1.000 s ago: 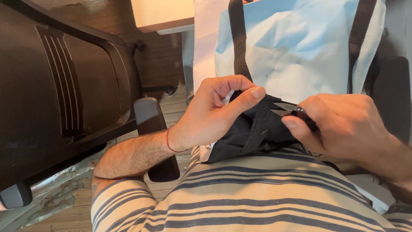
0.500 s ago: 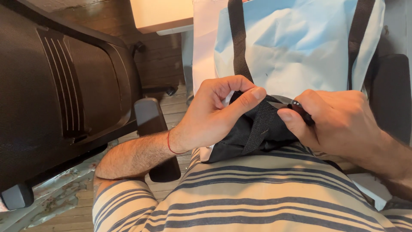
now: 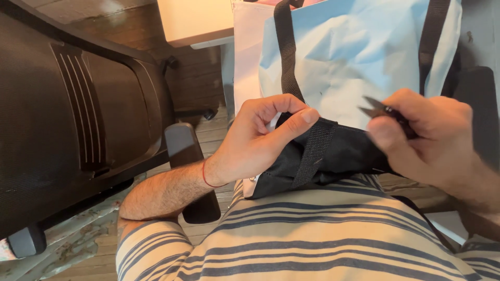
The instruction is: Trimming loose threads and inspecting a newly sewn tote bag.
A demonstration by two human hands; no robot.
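Note:
A pale blue tote bag (image 3: 359, 57) with black webbing straps hangs in front of me, its black bottom part (image 3: 333, 156) folded up onto my striped shirt. My left hand (image 3: 260, 140) pinches the black fabric and a strap between thumb and forefinger. My right hand (image 3: 432, 140) is lifted slightly off the fabric and grips small dark thread snips (image 3: 383, 110), whose pointed blades stick out to the left. The right hand is blurred by motion.
A black mesh office chair (image 3: 67, 125) stands at the left, its armrest (image 3: 187, 161) beside my left forearm. A pale tabletop (image 3: 198, 21) shows at the top. Worn wooden floorboards (image 3: 73, 250) lie below.
My right hand has risen and drawn to the right, off the black fabric, bringing the snips' blades into view. The left hand keeps its pinch on the fabric.

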